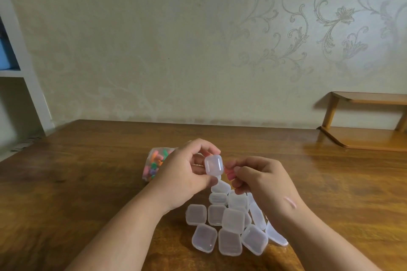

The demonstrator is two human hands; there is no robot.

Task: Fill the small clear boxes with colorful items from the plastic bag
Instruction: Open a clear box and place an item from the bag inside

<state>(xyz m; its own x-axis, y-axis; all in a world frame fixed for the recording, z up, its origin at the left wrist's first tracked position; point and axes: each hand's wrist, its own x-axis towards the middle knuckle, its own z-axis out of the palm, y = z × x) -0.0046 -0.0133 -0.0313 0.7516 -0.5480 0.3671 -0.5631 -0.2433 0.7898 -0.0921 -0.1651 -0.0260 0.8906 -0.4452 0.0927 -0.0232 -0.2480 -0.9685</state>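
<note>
My left hand (pixel 184 170) grips a small clear box (pixel 213 164) above the table, its lid facing me. Just to its right, my right hand (pixel 262 179) pinches a pink item (pixel 229 173) close beside that box. A plastic bag (pixel 154 164) of colorful items in orange, green, pink and purple lies behind my left hand, partly hidden by it. Several more clear boxes (pixel 229 226) lie in a loose pile on the wooden table (pixel 88 182) below my hands.
A wooden shelf stand (pixel 363 121) sits at the table's back right corner against the patterned wall. A white shelving unit (pixel 19 68) stands off the left edge.
</note>
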